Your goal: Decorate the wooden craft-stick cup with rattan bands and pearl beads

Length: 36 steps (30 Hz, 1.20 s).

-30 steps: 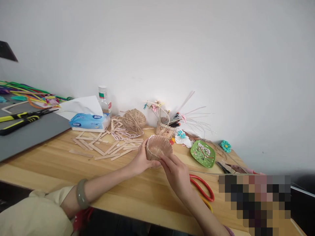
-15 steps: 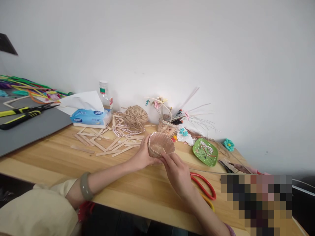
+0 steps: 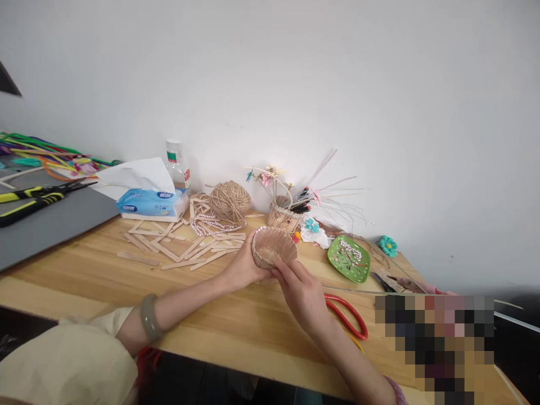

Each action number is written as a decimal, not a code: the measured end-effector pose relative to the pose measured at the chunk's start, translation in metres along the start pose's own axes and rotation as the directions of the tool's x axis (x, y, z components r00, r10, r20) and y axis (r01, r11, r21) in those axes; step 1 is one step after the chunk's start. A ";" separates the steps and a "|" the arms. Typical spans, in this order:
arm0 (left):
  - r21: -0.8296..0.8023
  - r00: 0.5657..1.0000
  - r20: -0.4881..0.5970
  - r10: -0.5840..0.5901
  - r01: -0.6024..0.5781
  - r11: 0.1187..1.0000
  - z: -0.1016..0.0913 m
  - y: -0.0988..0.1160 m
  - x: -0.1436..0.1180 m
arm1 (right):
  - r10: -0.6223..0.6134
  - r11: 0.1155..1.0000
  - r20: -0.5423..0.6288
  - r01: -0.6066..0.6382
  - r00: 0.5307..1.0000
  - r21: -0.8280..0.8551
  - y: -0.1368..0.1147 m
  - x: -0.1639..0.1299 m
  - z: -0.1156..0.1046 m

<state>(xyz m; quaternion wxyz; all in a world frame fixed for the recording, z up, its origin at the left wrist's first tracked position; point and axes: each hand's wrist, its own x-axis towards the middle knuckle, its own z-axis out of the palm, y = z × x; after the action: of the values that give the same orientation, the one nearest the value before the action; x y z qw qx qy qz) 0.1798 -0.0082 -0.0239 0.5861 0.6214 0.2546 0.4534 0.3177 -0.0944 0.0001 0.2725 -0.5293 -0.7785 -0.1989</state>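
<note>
Above the table's middle, a small round basket (image 3: 272, 247) of upright wooden sticks is tilted so its inside faces me. Pearl-like beads run along part of its scalloped rim. My left hand (image 3: 244, 265) is closed round its left side and underside. The fingers of my right hand (image 3: 301, 289) pinch the near right part of the rim; the thumb is hidden. Red-handled scissors (image 3: 348, 316) lie by my right wrist, partly covered by it. Behind the basket stands a similar little basket (image 3: 283, 218) holding craft flowers.
Loose craft sticks (image 3: 181, 253), a bead string (image 3: 217, 226) and a twine ball (image 3: 230, 201) lie left of the basket. Farther left are a tissue pack (image 3: 149, 205) and pliers (image 3: 37, 203). A green dish (image 3: 349, 260) of beads stands right. Pixelation hides the lower right.
The whole view has shifted slightly, so things appear a little farther left. Both hands keep nearly the same hold on the basket.
</note>
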 end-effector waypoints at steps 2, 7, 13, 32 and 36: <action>-0.010 1.000 -0.003 -0.011 0.011 1.000 0.001 0.004 0.001 | -0.008 1.000 0.025 0.009 1.000 -0.021 0.000 0.001 -0.005; -0.023 0.997 -0.030 -0.077 0.076 0.997 -0.011 0.019 0.004 | 0.043 0.999 0.051 -0.043 0.998 -0.004 0.007 0.011 -0.035; -0.024 0.981 0.024 -0.195 0.195 0.980 -0.036 0.045 -0.005 | 0.152 0.972 0.194 -0.182 0.969 0.149 0.016 0.028 -0.082; -0.240 0.947 0.204 -0.247 0.293 0.925 -0.040 0.065 -0.026 | 0.125 0.920 0.244 -0.204 0.962 0.335 0.008 0.038 -0.114; -0.289 0.936 0.290 -0.197 0.282 0.915 -0.048 0.062 -0.029 | 0.082 0.894 0.269 -0.190 0.960 0.407 0.007 0.042 -0.116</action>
<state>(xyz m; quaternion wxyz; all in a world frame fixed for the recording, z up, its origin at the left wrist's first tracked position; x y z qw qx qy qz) 0.1117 -0.0206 0.0232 0.7599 0.5327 0.1736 0.3297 0.3365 -0.1316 0.1167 0.2972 -0.5303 -0.7914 0.0634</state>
